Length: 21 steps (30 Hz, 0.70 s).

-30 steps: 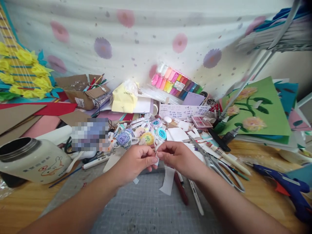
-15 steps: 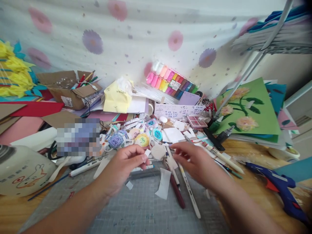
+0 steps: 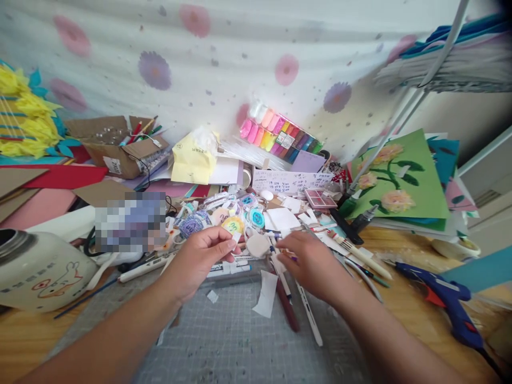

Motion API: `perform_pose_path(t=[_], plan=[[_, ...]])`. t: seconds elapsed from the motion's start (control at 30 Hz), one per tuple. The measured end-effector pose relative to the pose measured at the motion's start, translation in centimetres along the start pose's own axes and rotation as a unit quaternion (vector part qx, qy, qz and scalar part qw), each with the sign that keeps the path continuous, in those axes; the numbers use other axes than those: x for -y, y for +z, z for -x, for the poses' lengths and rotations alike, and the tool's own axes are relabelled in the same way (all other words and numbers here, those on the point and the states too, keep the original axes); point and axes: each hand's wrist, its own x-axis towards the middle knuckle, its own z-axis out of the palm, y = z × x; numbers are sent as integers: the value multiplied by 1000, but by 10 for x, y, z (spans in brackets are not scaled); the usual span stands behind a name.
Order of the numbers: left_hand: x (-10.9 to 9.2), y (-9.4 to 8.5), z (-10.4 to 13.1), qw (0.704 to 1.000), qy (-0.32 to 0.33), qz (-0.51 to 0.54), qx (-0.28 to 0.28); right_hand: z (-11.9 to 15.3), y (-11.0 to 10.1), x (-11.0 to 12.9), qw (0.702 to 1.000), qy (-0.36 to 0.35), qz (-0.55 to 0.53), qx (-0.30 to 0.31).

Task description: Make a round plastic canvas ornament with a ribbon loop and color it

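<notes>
My left hand (image 3: 210,250) pinches a small white piece of paper (image 3: 236,236) between thumb and fingertips, above the grey cutting mat (image 3: 216,341). My right hand (image 3: 310,264) is held low over several pens, its fingers bent and thumb and forefinger apart, with nothing visible between them. Beneath and beside it lie a white pen (image 3: 309,314) and a dark red pen (image 3: 288,309). A round off-white disc (image 3: 258,244) lies between my hands. Behind it are small round decorated pieces, one yellow (image 3: 233,225) and one turquoise (image 3: 255,217).
A white paper strip (image 3: 265,294) and a paper scrap (image 3: 213,296) lie on the mat. At right is a blue glue gun (image 3: 440,293); at left, a painted jar (image 3: 44,272). Behind stand a cardboard box (image 3: 120,157), a pack of coloured clay (image 3: 280,133) and a green flower picture (image 3: 400,181).
My right hand has moved slightly left and down, closer to the pens. The left hand keeps its paper piece and has shifted a little left and up. The view has tilted slightly.
</notes>
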Motion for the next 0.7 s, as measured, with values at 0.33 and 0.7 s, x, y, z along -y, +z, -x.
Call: perform_pose_path(t=[0.33,0.7], plan=[[4,-3,2,999,-10,41,-25,-33,33,22,1000,22,10,8],[3,-3,3,997,-34,65,-23,-30,32,12,999,-4,-39,4]])
